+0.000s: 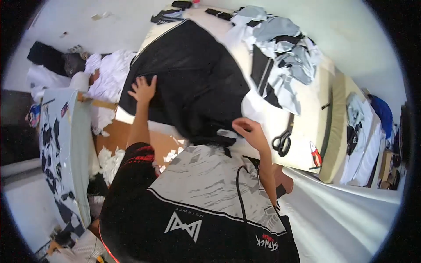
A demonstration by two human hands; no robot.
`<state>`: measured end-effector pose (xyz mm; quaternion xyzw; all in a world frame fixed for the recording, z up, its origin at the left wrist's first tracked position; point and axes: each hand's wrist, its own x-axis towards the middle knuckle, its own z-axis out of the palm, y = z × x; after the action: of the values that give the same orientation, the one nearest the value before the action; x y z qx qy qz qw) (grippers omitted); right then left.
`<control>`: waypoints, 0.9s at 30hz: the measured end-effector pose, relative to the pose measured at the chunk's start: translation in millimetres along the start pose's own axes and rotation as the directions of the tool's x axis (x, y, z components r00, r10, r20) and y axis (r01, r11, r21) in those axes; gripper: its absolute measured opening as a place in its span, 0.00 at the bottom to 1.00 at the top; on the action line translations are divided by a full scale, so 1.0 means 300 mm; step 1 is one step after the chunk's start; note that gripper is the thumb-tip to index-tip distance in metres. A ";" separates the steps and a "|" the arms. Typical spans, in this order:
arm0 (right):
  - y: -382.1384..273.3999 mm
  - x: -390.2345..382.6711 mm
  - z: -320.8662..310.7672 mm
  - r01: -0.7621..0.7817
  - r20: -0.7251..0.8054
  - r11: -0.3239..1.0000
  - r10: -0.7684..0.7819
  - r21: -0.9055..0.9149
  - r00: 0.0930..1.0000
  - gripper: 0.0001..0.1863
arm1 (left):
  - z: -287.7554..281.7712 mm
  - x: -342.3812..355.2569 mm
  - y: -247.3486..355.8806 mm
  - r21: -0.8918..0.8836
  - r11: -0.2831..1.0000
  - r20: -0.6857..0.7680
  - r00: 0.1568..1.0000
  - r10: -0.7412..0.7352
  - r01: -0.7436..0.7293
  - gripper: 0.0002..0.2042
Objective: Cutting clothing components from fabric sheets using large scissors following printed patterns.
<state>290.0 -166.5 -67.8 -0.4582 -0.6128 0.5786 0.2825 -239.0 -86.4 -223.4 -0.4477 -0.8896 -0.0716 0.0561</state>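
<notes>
From here I see the left hand [144, 90] spread wide on black cloth [197, 72], probably steadying it; the right hand [251, 130] curls near its edge, grip unclear.

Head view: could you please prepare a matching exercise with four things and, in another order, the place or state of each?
1. Left hand
2. Right hand
3. Scissors
4. Grey cloths

A. On the table, left of the red tool
B. Fingers bent, near the wearer
C. Heaped toward the table's far side
D. Fingers spread on the black cloth

Pairs: 1-D, 2-B, 3-A, 4-C
</notes>
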 end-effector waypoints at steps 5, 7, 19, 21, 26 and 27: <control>0.291 0.005 0.143 0.105 -0.049 0.491 -0.290 -0.865 0.956 0.35 | 0.010 0.106 0.153 -0.073 0.977 0.203 0.962 -0.185 0.203 0.53; 0.256 0.037 0.217 0.229 0.487 0.857 0.028 -0.461 0.873 0.37 | 0.026 0.073 0.282 -0.071 0.997 0.145 0.989 0.001 0.010 0.49; 0.199 0.125 -0.029 0.171 -0.348 0.874 -0.352 -0.455 0.869 0.18 | -0.241 -0.630 0.787 -0.540 0.502 -0.221 0.689 0.691 -0.676 0.36; 0.249 0.095 -0.124 0.096 -0.387 0.834 -0.350 -0.544 0.853 0.21 | -0.202 -0.713 0.642 -0.560 0.615 -0.100 0.782 0.615 -0.555 0.37; 0.352 0.007 -0.079 0.117 -0.163 0.564 -0.421 -0.817 0.892 0.26 | -0.106 -0.646 0.331 -0.472 0.609 -0.131 0.734 0.667 -0.638 0.37; 0.362 0.000 -0.052 0.123 -0.158 0.564 -0.423 -0.817 0.892 0.26 | -0.105 -0.586 0.297 -0.487 0.556 -0.164 0.696 0.699 -0.674 0.38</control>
<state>329.1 -169.2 -170.4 -0.5242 -0.8099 0.1099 0.2392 -62.0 -178.1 -214.4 -0.7575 -0.5925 -0.2668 -0.0629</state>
